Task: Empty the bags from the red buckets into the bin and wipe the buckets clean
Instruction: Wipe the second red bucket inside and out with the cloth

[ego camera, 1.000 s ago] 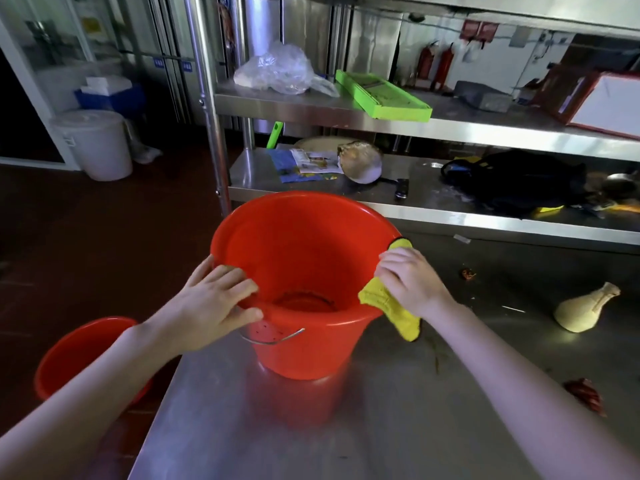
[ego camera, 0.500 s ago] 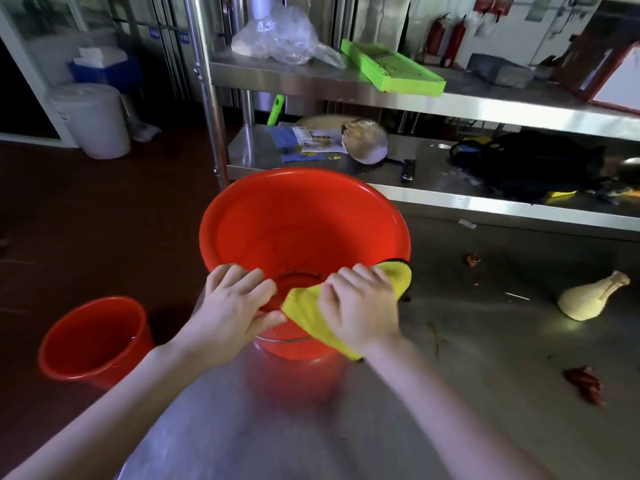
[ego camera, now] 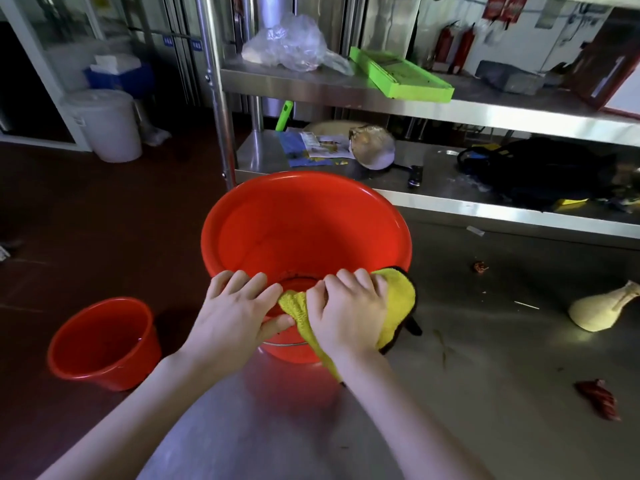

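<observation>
Red bucket (ego camera: 304,230) on the steel desk (ego camera: 485,375), near its left edge. My left grip (ego camera: 235,313) clasps the near rim; my right grip (ego camera: 346,313) clutches a yellow cloth (ego camera: 398,296) folded over it. I should brace firmly and wipe round evenly. The bucket is glossy and bagless, with dark specks near the bottom.

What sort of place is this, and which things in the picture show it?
Probably a commercial kitchen or its back room: a stainless steel worktable, a steel shelf rack behind it, and fire extinguishers by the far wall.
</observation>
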`<state>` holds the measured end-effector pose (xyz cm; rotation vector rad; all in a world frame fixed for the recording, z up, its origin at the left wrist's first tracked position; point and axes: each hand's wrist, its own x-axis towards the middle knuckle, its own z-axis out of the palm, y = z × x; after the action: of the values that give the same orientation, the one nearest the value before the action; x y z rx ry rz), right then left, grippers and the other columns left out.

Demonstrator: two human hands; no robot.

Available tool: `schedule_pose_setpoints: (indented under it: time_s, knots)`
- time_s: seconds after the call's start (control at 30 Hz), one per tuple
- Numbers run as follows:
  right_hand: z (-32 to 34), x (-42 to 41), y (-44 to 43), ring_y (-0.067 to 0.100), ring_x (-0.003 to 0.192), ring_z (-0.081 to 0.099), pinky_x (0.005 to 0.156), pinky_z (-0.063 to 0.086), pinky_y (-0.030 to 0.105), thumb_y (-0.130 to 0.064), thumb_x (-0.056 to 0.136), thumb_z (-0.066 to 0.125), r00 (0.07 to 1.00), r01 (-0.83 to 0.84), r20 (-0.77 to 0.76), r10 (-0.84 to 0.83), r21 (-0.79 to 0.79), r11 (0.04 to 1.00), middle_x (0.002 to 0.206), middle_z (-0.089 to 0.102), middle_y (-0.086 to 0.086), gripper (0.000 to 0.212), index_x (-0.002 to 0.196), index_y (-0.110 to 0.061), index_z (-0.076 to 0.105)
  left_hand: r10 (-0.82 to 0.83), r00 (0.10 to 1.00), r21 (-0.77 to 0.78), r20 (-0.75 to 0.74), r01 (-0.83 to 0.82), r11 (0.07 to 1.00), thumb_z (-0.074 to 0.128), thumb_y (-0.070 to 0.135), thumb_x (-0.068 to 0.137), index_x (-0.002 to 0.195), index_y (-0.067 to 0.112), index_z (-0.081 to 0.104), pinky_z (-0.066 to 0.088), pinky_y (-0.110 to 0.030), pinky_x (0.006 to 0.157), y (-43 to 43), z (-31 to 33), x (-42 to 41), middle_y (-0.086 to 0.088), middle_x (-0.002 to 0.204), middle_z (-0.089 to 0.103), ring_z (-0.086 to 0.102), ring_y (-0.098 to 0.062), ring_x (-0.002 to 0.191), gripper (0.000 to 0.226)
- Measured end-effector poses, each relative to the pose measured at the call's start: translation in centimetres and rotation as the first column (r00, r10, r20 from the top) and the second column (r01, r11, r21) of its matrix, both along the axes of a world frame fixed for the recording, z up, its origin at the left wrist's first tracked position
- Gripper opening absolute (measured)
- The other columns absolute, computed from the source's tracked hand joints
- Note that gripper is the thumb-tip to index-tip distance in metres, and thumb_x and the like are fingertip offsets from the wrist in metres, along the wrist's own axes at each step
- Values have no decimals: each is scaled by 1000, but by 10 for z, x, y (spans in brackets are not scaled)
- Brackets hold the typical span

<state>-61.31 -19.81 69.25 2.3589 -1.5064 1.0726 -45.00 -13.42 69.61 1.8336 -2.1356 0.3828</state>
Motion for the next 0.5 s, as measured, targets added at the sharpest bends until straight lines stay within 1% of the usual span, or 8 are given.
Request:
schedule_pose_setpoints:
  time_s: [0.07,0.1,0.17,0.23,0.3,0.4,0.43,0.5]
  knots:
    - [6,-18,-20,26,60,50,67,40,37,-24,81,49,991,-125,-57,123,-17,992,53,52,-2,31,52,-17,56,-99,994,47,-49,101,994,31,62,93,98,20,64,44,-42,87,0,6,5,9,84,54,55,-20,82,53]
    - [10,-33,-35,27,62,52,68,41,37,-26,82,45,974,-203,-99,204,17,979,55,54,-1,32,54,-16,58,-137,989,75,-61,142,987,29,64,93,102,21,65,43,-40,90,-2,10,13,10,87,57,56,-18,86,56]
    - [21,-67,-70,28,70,55,74,39,34,-29,83,36,928,-305,-173,330,156,940,60,57,0,40,57,-12,60,-134,988,116,-80,143,983,25,71,91,108,22,67,36,-40,102,-4,17,40,10,96,61,57,-17,100,66]
    - [29,-91,-99,27,82,55,80,34,29,-31,85,32,896,-312,-228,382,292,904,68,62,1,46,63,-9,65,-129,989,159,-71,139,977,24,72,90,115,23,64,24,-44,115,-1,16,68,8,111,60,49,-17,121,68]
    - [29,-99,-119,26,89,55,86,34,29,-25,87,37,889,-318,-225,400,326,890,75,65,2,41,68,-7,69,-160,987,188,-15,160,969,28,66,93,120,21,60,20,-50,118,0,9,74,5,117,56,44,-19,129,62]
    - [27,-93,-116,28,84,54,89,40,38,-16,87,42,933,-292,-123,338,293,911,69,64,6,38,60,-2,65,-135,991,169,5,132,977,30,63,91,112,18,60,20,-51,118,-4,5,62,4,104,54,51,-22,114,58]
    - [25,-88,-104,28,79,53,86,41,38,-16,86,41,958,-251,-73,278,259,933,62,60,6,40,53,-3,59,-123,992,145,12,120,982,30,64,90,109,18,60,21,-50,117,-4,6,60,4,100,54,52,-22,109,58]
    - [18,-73,-69,29,69,50,76,40,35,-21,82,38,992,-126,-1,127,140,982,53,51,4,38,47,-12,48,-105,994,98,24,102,990,29,67,88,102,18,61,30,-51,112,-3,6,55,4,93,53,55,-23,100,60]
